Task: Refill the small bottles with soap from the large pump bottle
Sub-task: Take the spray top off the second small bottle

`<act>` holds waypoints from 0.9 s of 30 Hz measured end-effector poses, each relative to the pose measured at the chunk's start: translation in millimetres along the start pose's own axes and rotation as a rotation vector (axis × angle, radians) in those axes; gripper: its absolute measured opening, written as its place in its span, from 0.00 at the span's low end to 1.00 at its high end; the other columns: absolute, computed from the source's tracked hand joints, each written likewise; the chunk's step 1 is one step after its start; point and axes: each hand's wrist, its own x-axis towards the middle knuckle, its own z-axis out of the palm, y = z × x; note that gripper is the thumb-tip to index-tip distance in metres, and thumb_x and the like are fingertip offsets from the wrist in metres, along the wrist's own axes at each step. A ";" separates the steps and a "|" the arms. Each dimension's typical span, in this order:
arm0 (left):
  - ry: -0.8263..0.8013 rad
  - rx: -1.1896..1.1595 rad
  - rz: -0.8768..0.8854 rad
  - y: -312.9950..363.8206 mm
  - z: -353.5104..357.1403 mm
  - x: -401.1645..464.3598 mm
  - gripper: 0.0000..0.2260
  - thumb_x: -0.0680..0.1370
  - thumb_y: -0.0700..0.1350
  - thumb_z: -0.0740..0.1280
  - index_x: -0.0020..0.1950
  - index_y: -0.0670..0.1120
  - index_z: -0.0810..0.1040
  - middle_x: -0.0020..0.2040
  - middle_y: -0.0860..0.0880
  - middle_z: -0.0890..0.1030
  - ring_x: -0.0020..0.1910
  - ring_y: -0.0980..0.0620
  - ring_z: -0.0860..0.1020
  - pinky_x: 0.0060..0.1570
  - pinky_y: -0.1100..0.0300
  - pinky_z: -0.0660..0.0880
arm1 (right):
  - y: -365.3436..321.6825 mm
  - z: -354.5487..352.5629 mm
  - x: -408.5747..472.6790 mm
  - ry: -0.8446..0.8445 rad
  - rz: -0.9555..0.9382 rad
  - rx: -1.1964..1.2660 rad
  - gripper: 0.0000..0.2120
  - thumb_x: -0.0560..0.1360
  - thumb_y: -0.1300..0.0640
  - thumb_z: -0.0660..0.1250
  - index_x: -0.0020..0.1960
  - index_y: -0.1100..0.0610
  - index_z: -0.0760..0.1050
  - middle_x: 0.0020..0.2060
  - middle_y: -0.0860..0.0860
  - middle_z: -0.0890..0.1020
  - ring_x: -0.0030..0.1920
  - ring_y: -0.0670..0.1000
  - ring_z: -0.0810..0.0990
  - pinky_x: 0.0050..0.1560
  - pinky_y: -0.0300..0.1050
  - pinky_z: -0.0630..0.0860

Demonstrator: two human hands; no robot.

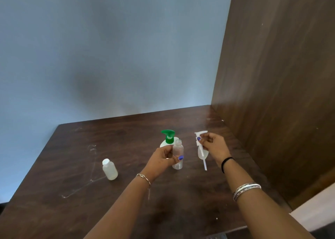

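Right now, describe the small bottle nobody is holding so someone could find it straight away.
Start at the dark wooden table and look to its left part, well away from the green-topped pump bottle. There a small cloudy white bottle stands alone. Unlike the clear, open bottle gripped in the left hand, it has its cap on and nothing touches it.

Head view, looking forward-down, table [54,193] near.
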 end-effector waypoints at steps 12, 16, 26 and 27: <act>0.001 0.076 -0.008 -12.2 10.3 3.5 0.13 0.72 0.40 0.70 0.56 0.43 0.78 0.52 0.46 0.82 0.50 0.55 0.78 0.52 0.67 0.74 | 74.7 7.3 -25.7 -0.095 0.159 -0.484 0.09 0.69 0.55 0.74 0.45 0.60 0.82 0.39 0.54 0.83 0.43 0.48 0.80 0.41 0.35 0.68; 0.015 0.071 -0.031 -17.2 5.9 -0.1 0.11 0.72 0.40 0.70 0.55 0.46 0.78 0.51 0.47 0.82 0.50 0.54 0.79 0.55 0.61 0.74 | 80.7 18.0 -23.0 -0.107 0.159 -0.495 0.10 0.69 0.54 0.75 0.45 0.61 0.83 0.42 0.56 0.85 0.47 0.52 0.82 0.46 0.39 0.73; 0.052 -0.001 -0.094 -31.1 -2.1 -2.7 0.14 0.72 0.38 0.70 0.57 0.44 0.77 0.52 0.47 0.82 0.51 0.52 0.79 0.58 0.55 0.74 | 80.5 39.0 -7.5 -0.076 0.221 -0.426 0.08 0.69 0.56 0.74 0.44 0.60 0.83 0.42 0.58 0.84 0.46 0.55 0.82 0.46 0.39 0.73; 0.051 -0.012 -0.095 -31.6 -1.8 -2.8 0.14 0.72 0.38 0.70 0.57 0.44 0.77 0.52 0.48 0.82 0.50 0.53 0.79 0.58 0.56 0.75 | 80.6 40.3 -6.8 -0.071 0.224 -0.426 0.08 0.69 0.55 0.74 0.44 0.60 0.83 0.41 0.58 0.84 0.47 0.55 0.82 0.46 0.40 0.73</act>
